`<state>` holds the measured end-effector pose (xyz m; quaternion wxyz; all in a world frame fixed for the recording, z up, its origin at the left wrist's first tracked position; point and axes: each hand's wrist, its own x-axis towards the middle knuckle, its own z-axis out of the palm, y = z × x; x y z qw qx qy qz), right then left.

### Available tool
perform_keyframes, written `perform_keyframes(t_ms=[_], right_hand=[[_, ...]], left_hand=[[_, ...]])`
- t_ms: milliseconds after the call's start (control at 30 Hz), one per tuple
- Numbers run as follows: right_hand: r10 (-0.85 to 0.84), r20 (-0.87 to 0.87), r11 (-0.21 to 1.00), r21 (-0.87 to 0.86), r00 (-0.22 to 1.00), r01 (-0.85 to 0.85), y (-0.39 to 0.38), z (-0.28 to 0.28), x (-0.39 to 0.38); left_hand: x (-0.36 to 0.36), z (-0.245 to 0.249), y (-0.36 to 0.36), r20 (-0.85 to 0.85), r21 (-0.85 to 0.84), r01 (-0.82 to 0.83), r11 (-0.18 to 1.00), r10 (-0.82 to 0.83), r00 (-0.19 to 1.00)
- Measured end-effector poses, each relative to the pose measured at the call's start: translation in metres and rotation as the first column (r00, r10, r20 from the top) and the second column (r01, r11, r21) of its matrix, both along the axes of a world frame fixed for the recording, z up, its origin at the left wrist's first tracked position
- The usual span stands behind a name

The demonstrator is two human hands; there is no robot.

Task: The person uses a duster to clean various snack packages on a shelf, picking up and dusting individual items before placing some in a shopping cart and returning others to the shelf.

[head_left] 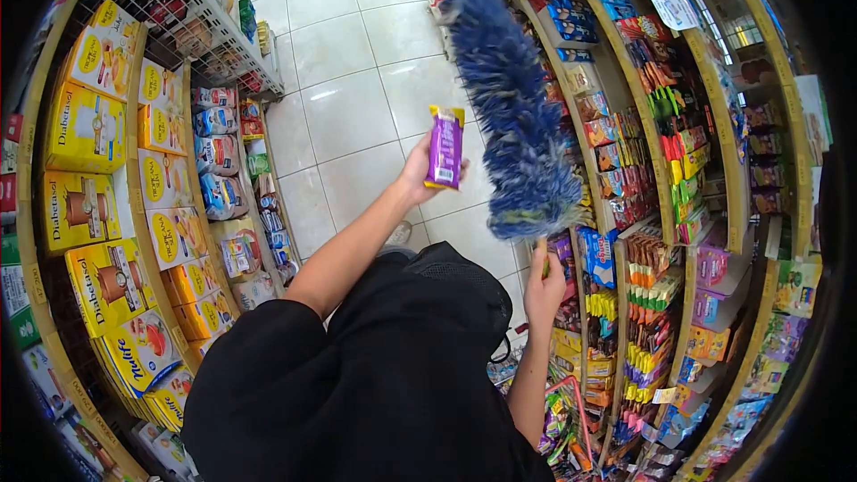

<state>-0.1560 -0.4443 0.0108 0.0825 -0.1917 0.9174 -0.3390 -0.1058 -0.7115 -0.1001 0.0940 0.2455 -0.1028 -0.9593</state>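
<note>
My left hand [416, 171] grips a purple and yellow snack packet [445, 147], held upright over the aisle with its printed back and barcode toward me. The fingers wrap behind the packet and are partly hidden. In my right hand [544, 284] is the handle of a feather duster [518, 116]. Its long, fluffy, blue and grey head points up and away from me, close beside the right-hand shelves. The duster head covers part of the lower shelf's goods.
Shelves of packaged sweets and snacks [656, 277] curve along my right. On the left, shelves hold yellow Diabetasol boxes [85, 129] and bagged goods [217, 153]. White floor tiles [344, 80] run between them. A red-rimmed basket [578, 402] of packets stands low at right.
</note>
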Motion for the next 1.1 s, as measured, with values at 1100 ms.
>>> perform_keyframes(t_ms=[1100], right_hand=[[-0.106,-0.073,0.987,0.116,0.992,0.114,-0.025,0.021,0.028]], left_hand=[[-0.006,0.025,0.016,-0.016,-0.006,-0.086,0.996,0.086,0.996]])
